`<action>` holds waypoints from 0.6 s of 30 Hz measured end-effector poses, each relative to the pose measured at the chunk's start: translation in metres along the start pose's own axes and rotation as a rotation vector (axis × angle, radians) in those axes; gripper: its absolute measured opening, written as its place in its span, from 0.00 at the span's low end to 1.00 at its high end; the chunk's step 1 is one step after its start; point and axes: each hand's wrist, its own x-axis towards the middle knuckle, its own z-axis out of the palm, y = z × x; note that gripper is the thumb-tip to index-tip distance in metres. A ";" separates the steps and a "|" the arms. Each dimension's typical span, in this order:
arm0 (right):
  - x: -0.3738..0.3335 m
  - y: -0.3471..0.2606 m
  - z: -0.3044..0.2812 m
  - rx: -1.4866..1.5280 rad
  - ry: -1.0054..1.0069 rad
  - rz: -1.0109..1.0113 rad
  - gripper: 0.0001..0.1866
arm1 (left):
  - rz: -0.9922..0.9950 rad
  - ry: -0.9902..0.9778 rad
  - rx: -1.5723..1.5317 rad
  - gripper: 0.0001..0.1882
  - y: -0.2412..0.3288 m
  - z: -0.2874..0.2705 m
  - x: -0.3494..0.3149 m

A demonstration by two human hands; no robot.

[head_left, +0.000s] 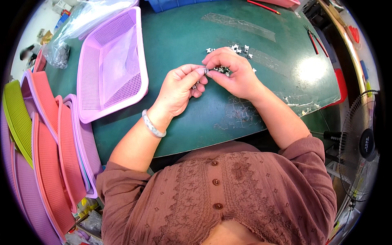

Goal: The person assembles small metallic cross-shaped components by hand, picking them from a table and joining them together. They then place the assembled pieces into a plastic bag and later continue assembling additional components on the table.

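Observation:
Over the green table, my two hands meet fingertip to fingertip. Thumb and forefinger of my left hand (185,81) pinch a small dark metallic part (206,71), too small to name more closely. More small pieces show between its curled lower fingers. Against the other side of that same part press the thumb and forefinger of my right hand (234,73), its fingers closed. Behind and beneath the right hand lies a loose pile of small black-and-white parts (236,48). Part of the pile is hidden by that hand.
A purple mesh basket (85,110) with a clear plastic sheet stands left on the table (196,130). Stacked coloured baskets (53,163) rise at the far left. Red-handled pliers (313,43) and a red pen (263,7) lie farther off. A fan (361,145) stands right.

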 end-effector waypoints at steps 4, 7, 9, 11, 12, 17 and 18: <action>0.000 0.000 0.000 -0.003 -0.005 -0.010 0.08 | 0.009 0.013 0.023 0.07 -0.001 0.000 0.001; -0.001 -0.001 0.001 -0.004 0.004 0.024 0.09 | 0.020 0.008 0.019 0.07 -0.001 0.000 0.001; -0.001 -0.001 0.000 -0.001 0.004 0.037 0.09 | 0.039 -0.004 0.005 0.08 -0.003 -0.001 0.002; -0.001 -0.002 0.000 0.007 0.008 0.045 0.09 | 0.054 -0.010 -0.001 0.08 -0.003 -0.002 0.002; -0.001 -0.002 0.000 0.013 0.012 0.047 0.09 | 0.060 -0.010 -0.001 0.08 -0.003 -0.001 0.002; 0.000 -0.001 -0.003 -0.017 -0.032 0.005 0.07 | 0.094 -0.004 0.014 0.09 -0.002 0.000 0.002; 0.000 0.000 -0.003 -0.018 -0.035 0.002 0.07 | 0.101 -0.003 0.017 0.09 -0.002 0.001 0.001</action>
